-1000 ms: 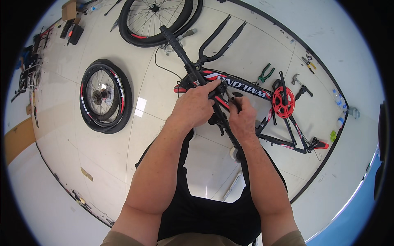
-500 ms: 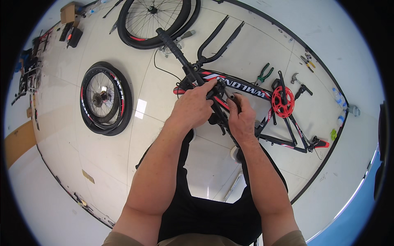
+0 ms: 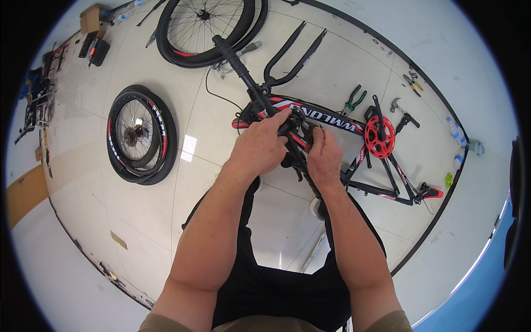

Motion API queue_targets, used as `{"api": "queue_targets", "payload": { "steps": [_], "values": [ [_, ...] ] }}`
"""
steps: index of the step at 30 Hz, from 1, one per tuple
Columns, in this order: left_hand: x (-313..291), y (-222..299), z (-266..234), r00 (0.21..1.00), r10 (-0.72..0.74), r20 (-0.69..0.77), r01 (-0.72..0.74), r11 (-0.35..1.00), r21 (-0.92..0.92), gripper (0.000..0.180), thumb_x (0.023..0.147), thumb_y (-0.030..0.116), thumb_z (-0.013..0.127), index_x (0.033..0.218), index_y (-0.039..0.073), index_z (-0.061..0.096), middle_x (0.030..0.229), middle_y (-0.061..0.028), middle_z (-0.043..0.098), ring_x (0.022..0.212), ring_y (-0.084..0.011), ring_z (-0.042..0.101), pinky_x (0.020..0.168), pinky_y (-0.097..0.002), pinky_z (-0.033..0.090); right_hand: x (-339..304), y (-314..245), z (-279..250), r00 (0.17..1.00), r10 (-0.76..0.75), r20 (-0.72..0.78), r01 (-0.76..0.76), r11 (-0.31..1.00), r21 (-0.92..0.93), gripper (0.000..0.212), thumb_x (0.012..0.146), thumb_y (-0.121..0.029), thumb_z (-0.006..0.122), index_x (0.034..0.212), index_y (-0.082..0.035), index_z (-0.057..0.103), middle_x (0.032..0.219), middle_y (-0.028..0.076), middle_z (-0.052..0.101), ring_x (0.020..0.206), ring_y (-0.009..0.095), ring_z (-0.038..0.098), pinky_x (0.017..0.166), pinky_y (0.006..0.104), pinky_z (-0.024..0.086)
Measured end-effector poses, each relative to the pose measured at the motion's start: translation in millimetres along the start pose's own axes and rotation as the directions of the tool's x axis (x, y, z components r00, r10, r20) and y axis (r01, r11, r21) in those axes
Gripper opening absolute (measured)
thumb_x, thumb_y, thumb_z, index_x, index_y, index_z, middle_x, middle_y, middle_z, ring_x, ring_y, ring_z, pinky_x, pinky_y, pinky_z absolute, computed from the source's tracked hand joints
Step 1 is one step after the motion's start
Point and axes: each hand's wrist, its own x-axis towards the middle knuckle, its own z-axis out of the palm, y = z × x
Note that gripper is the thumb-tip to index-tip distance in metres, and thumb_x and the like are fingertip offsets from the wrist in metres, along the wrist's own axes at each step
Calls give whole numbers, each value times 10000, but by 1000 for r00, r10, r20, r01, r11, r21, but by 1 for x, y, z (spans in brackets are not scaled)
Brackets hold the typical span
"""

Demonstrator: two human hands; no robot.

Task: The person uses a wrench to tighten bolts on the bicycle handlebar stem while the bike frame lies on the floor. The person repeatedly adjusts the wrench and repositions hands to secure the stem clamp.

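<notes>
My left hand (image 3: 260,145) is wrapped round the middle of a black bicycle handlebar (image 3: 238,66), its index finger stretched along a dark clamp or lever fitting (image 3: 297,118). Close beside that fitting, my right hand (image 3: 324,157) is closed, thumb against fingers. A small greyish piece shows at its fingertips, too hidden to name. The bar lies slantwise over the front of a black, red and white bicycle frame (image 3: 326,118). A red chainring (image 3: 380,136) with a black crank sits on the frame at the right.
A black fork (image 3: 301,61) lies beyond the frame. Two wheels, one at the left (image 3: 113,133) and one at the far side (image 3: 166,47), rest on the tiled floor. Green-handled pliers (image 3: 355,100) and a hammer (image 3: 402,108) are near the frame; bottles (image 3: 455,130) stand along the wall.
My right hand has turned slightly at the fitting, and the grey metal end that showed between its fingers is now mostly hidden. The left hand keeps its place on the handlebar.
</notes>
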Motion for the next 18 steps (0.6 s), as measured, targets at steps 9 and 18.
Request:
{"api": "queue_targets", "payload": {
  "steps": [9, 18],
  "values": [
    [1, -6, 3, 996, 65, -55, -62, 997, 47, 638, 896, 83, 621, 1517, 143, 484, 1066, -204, 726, 1029, -369, 690, 894, -454, 529, 4, 2, -1, 996, 51, 74, -71, 951, 303, 335, 1080, -277, 535, 967, 17, 648, 754, 108, 688, 643, 195, 657, 614, 338, 504],
    [2, -9, 4, 997, 58, -54, -55, 997, 49, 632, 899, 95, 618, 1514, 164, 491, 1105, -200, 722, 1045, -373, 686, 902, -466, 529, 9, 9, -7, 951, 163, 265, -247, 912, 327, 240, 1019, -177, 578, 984, 41, 672, 821, 83, 720, 748, 132, 656, 711, 305, 494]
  ]
}}
